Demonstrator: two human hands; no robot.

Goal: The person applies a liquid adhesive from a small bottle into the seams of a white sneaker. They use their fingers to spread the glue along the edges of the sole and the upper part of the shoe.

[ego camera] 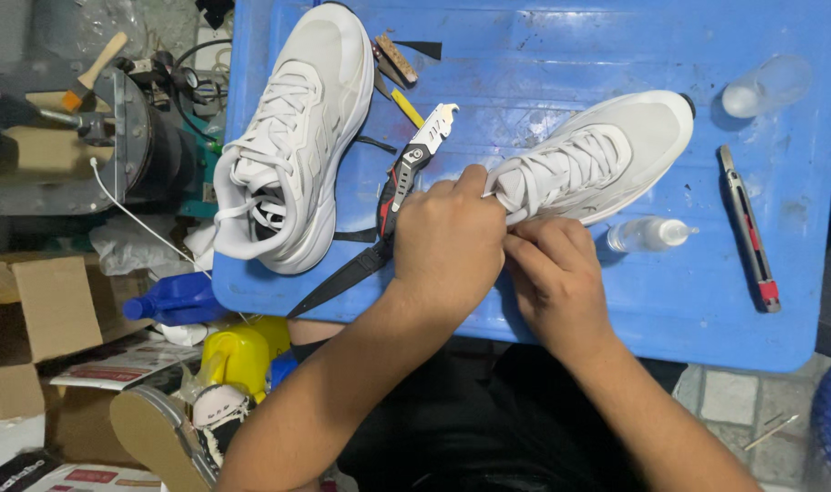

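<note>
Blue plastic, scuffed and stained, makes up the work table (616, 301), seen from the head camera looking straight down over the person's lap.

Both hands meet at the heel end of a white sneaker (597, 155) that lies on its side near the middle of the table, toe pointing away to the right. Left hand (447, 241) is curled over the heel opening, fingers closed on the collar. Right hand (554, 273) sits just beside it, touching it, fingertips pinched on the same edge of the shoe (what exactly they pinch is hidden under the knuckles).

A second white sneaker (292, 137) stands upright on its sole at the table's left end, laces loose. Between the two shoes lies a red, black and silver folding knife (406, 173), with a black strap (342, 278) running from under it to the table edge. Just right of the held shoe lies a small clear squeeze bottle (647, 235) on its side; farther right, a slim utility cutter (749, 228), and a clear bottle (766, 85) near the far corner.

Off the table to the left are cardboard boxes (42, 310), a yellow jug (242, 351) and a blue bottle (174, 301).
</note>
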